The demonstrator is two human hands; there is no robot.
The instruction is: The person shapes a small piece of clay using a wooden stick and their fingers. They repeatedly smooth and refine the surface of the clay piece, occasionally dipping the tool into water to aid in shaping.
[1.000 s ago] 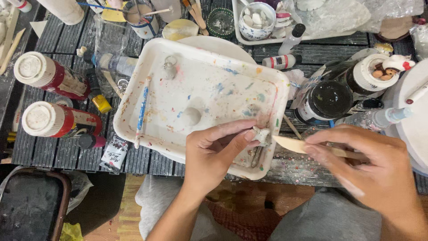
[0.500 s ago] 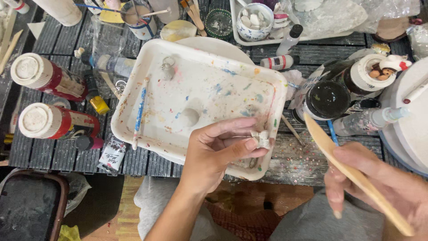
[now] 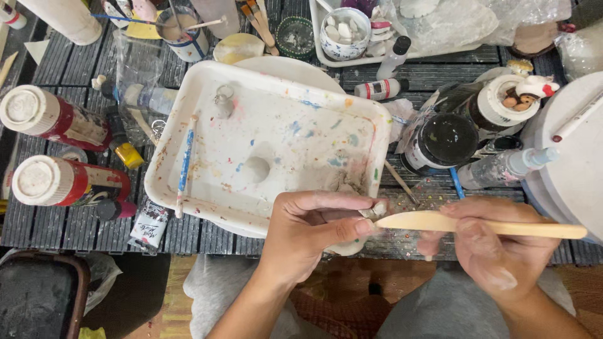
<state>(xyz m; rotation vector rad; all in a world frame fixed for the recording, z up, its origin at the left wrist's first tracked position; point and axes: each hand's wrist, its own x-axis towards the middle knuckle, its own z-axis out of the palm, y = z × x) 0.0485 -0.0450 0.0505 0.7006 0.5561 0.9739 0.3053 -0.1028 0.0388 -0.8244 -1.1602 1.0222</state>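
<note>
Small whitish lump of clay [image 3: 375,209] pinched at the near right corner of the white paint-flecked plastic tray [image 3: 207,94], just over its rim and above the lap. Left hand [image 3: 308,229] clenched around it, thumb and fingers [image 3: 326,202] closed on the piece. Flat pale wooden modelling stick [image 3: 477,224] now level, tip touching the lump; half a second ago raised and slanted away to the right, a second ago also at the lump. So back to the clay after a brief lift, probably smoothing or trimming in repeated strokes. Right hand [image 3: 496,248] grasping the stick near its middle, fingers wrapped over it, smeared with pale clay.

Inside the tray, a blue-handled paintbrush [image 3: 184,162] along the left side and a small pale dome [image 3: 256,168] near the centre. Left of the tray on the dark slatted surface [image 3: 63,69], two red bottles with white caps [image 3: 63,182] lying on their sides. Right of the tray, a dark glass jar [image 3: 447,139] and a clear small bottle with a pale blue cap [image 3: 505,166], both close to the far side of the stick. Round white slab [image 3: 568,169] at the right edge, just beyond the stick's end, tight for a wide swing. Far side crowded with cups, brushes and a bowl of white pieces [image 3: 348,31]
</note>
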